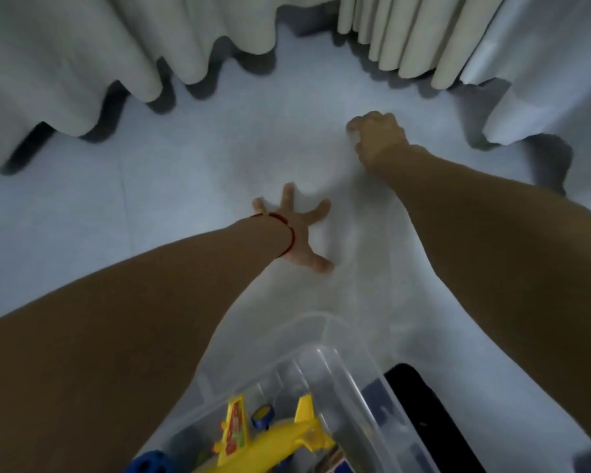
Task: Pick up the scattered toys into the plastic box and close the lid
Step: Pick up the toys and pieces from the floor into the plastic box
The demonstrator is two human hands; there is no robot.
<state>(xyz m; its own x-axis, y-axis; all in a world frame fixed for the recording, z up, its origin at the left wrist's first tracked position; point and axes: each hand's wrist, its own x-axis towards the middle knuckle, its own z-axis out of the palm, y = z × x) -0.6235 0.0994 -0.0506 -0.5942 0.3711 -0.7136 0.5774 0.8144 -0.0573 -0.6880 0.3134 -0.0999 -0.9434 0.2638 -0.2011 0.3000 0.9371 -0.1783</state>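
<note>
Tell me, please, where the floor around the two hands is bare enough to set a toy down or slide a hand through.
Bare floor lies left of the left hand, up to the curtains, and between that hand and the right hand. It is crowded near the plastic box, with its yellow toy plane and a black object beside it.

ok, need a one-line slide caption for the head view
Left hand spread flat on the floor, right hand curled near the curtains; open plastic box holds a yellow toy plane.
</note>
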